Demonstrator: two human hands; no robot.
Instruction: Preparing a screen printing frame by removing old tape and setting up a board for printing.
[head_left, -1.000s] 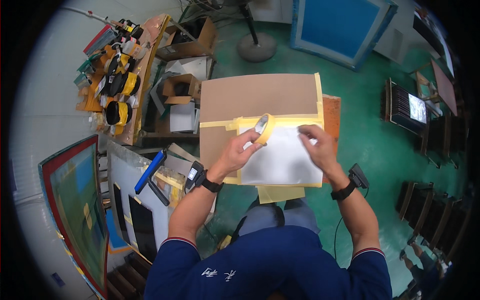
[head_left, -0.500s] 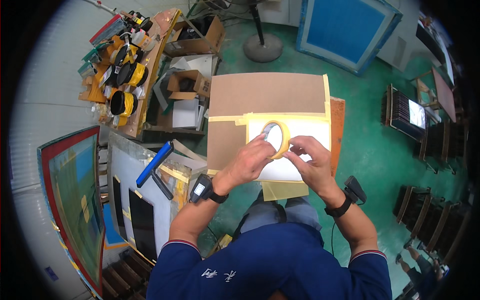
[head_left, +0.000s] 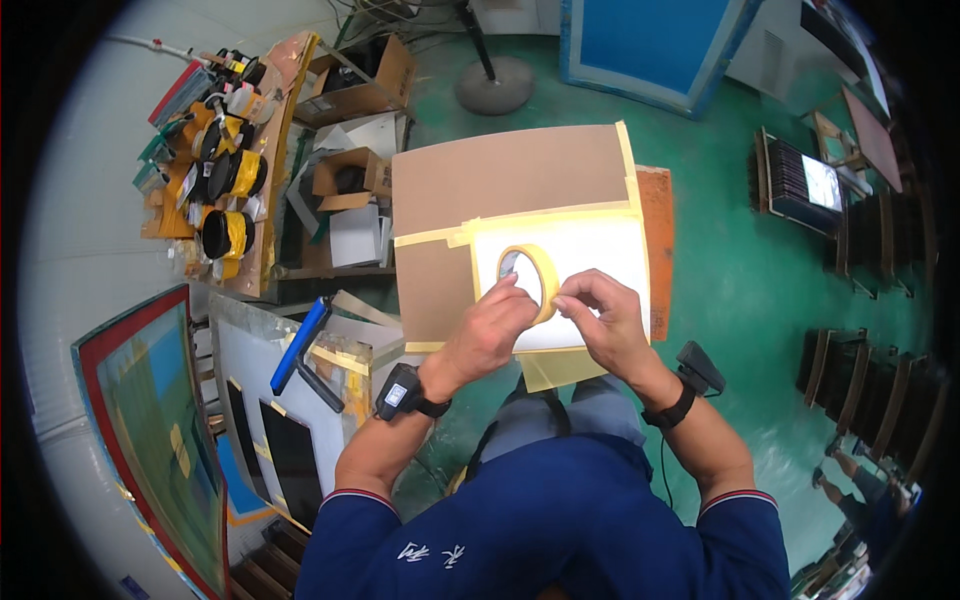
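A roll of yellow masking tape [head_left: 546, 276] is held over the white sheet [head_left: 610, 258] on the brown board [head_left: 520, 175]. My left hand [head_left: 492, 325] is closed around the roll's lower left side, with fingers inside the ring. At the roll's right edge, my right hand [head_left: 606, 318] pinches with thumb and forefinger; whether a tape end is between them is too small to make out. Yellow tape strips [head_left: 540, 220] border the white sheet and cross the board. A translucent yellow piece [head_left: 552, 370] hangs at the board's near edge.
To the left, a blue-handled squeegee [head_left: 302, 345] rests on a grey panel beside a red-edged screen frame [head_left: 95, 360]. Cans [head_left: 240, 174] crowd a bench at the far left. Cardboard boxes [head_left: 352, 178] stand behind. Dark racks [head_left: 860, 370] line the right.
The view has shifted, so the board sits slightly more left and higher. The left hand still holds the tape roll; the right fingers stay pinched at its edge.
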